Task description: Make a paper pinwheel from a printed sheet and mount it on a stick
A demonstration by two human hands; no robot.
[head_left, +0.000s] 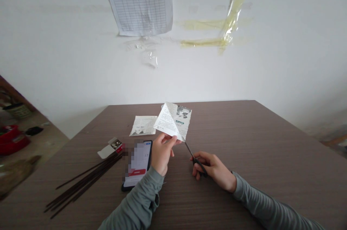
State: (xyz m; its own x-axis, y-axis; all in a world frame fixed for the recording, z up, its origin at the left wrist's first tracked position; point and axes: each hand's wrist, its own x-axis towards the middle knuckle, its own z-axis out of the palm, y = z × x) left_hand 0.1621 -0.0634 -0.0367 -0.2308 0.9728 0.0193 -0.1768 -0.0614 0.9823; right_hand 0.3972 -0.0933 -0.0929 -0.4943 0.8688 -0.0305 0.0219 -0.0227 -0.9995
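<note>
Pinched between the thumb and fingers of my left hand [162,150] is a roughly square printed paper sheet [173,120], raised above the table. A diagonal line runs across it, with plain text on one side and a dark picture on the other. My right hand [211,168] is closed around the black handles of a pair of scissors [188,147]. Their tips touch the lower right corner of the sheet; whether the blades are parted I cannot tell. Behind my left hand, a second printed paper square [143,125] lies flat.
Left of my left hand lies a smartphone [139,165] with its screen lit. Beside it are several thin dark sticks [84,183] and an opened small box [111,147] with small items inside. A white wall [211,78] rises behind the brown table [257,143].
</note>
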